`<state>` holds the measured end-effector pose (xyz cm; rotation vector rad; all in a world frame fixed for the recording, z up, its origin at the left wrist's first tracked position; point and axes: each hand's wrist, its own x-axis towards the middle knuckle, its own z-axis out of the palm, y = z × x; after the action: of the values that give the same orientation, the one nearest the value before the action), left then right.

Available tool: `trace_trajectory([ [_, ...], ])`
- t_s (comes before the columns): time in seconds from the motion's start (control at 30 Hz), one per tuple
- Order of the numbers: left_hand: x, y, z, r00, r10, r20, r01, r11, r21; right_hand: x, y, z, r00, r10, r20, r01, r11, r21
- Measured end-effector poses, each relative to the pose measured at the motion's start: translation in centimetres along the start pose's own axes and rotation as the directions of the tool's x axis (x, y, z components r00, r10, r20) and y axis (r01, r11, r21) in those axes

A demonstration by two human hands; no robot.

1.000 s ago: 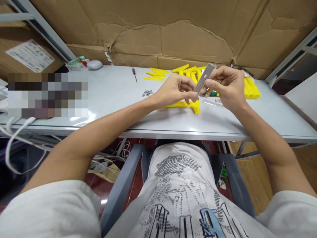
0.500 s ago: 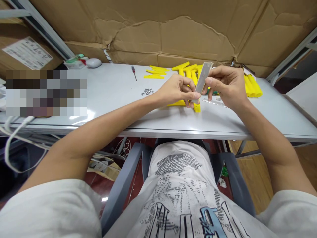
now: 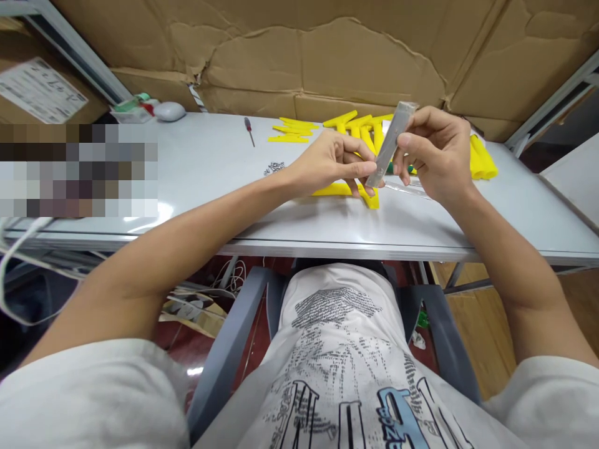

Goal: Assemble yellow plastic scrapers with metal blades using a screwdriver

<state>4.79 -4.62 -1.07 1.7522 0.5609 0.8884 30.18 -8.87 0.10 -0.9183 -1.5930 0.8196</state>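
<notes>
A flat grey strip in what looks like a clear plastic sleeve (image 3: 390,144) is held slanted above the table, upper end leaning right. My right hand (image 3: 437,149) pinches its upper part between thumb and fingers. At the lower end, my left hand (image 3: 337,161) has its thumb on the strip's left edge, with fingertips partly hidden behind it. Just under my left hand lies a yellow plastic T-shaped handle (image 3: 370,198). Clear flat sleeves (image 3: 412,192) rest on the table below my right hand, and a green object (image 3: 390,168) shows partly behind the strip.
Several yellow handles (image 3: 340,120) and thin yellow pieces (image 3: 291,130) lie toward the back. A screwdriver (image 3: 249,131) and a pile of small metal parts (image 3: 274,167) are to the left. Yellow tubular pieces (image 3: 482,159) lie at right. Cardboard (image 3: 304,56) stands behind the table.
The strip has risen slightly and shifted right with my right hand. My left thumb has moved from the strip's face to its left edge. The view has shifted a little.
</notes>
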Motion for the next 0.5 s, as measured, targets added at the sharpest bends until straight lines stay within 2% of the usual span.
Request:
trace_trajectory([
  [0.13, -0.4, 0.5, -0.1, 0.998, -0.008, 0.063, 0.007, 1.0, 0.005, -0.2, -0.5, 0.3, 0.999, 0.03, 0.022, -0.03, 0.999, -0.019],
  [0.4, -1.1, 0.8, -1.2, 0.981, 0.024, 0.192, -0.033, 0.999, 0.043, -0.8, -1.1, 0.4, 0.998, -0.036, 0.059, 0.04, 0.996, -0.081],
  [0.5, -1.2, 0.7, -1.5, 0.986, 0.03, 0.164, -0.034, 0.999, 0.019, -0.8, -1.3, 0.3, 0.997, -0.011, 0.074, 0.017, 0.996, -0.083],
])
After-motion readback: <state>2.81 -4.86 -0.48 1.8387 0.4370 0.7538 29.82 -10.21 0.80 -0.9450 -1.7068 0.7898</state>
